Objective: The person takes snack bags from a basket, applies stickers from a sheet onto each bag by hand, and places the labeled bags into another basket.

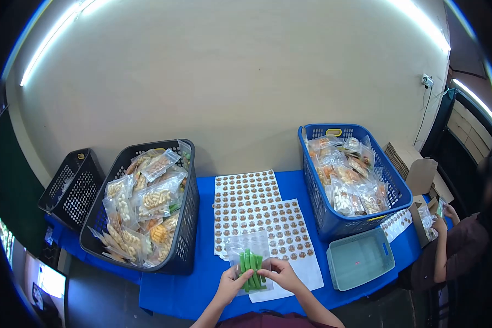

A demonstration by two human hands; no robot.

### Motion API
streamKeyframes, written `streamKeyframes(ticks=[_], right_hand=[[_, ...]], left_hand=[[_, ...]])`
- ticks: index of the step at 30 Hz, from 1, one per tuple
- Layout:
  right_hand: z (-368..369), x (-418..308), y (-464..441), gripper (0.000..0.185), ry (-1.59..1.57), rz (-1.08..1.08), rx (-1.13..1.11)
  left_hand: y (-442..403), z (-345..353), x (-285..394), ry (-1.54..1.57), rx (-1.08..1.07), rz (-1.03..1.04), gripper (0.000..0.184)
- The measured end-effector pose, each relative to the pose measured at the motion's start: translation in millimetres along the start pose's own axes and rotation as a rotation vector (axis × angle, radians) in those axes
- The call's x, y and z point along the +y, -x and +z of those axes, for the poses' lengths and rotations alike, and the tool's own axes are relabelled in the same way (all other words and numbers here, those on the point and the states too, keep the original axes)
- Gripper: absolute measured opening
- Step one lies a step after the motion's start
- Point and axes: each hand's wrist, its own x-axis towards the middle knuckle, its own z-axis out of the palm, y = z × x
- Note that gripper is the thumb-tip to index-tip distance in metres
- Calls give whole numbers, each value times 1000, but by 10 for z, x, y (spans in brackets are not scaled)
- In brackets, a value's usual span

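A clear plastic bag with long green pods in it is held upright at the table's front edge. My left hand grips its lower left side, thumb over the front. On the right side, my right hand has thumb and forefinger closed at the bag's front; whether anything small is between them is hidden. Sheets of round brown stickers lie just behind the bag, on a blue tablecloth.
A dark crate of filled bags stands at left, a smaller black crate beyond it. At right are a blue basket of bags and a shallow grey-green tub. A co-worker handles bags beside a cardboard box.
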Motion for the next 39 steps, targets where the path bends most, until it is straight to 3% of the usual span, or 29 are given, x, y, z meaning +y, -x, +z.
streamKeyframes(ticks=[2,6,9,11,13,16,25,34,39], right_hand=[[-62,119,-103,10,131,-22,30],[-461,902,-269,15,-90,154,414],[-760,1785,-146,25,512,200,581],[-815,2194,-5,31,710,194,557],[-801,2259,60,43,917,241,492],[-668,2115,-32,46,1074,329,457],[-768,2183,-199,45,1047,574,282],[-700,2176,-115,44,1098,400,401],[-766,2160,-213,45,1028,584,336]], left_hand=[[0,36,20,65,117,92,26],[-12,-203,-50,165,254,173,25],[28,-394,-65,188,342,205,24],[55,-479,-32,191,398,216,24],[95,-528,7,186,465,223,25],[118,-623,-33,94,502,230,25],[13,-405,-32,141,419,167,26],[26,-322,-39,99,375,144,26],[73,-349,-56,86,382,128,26]])
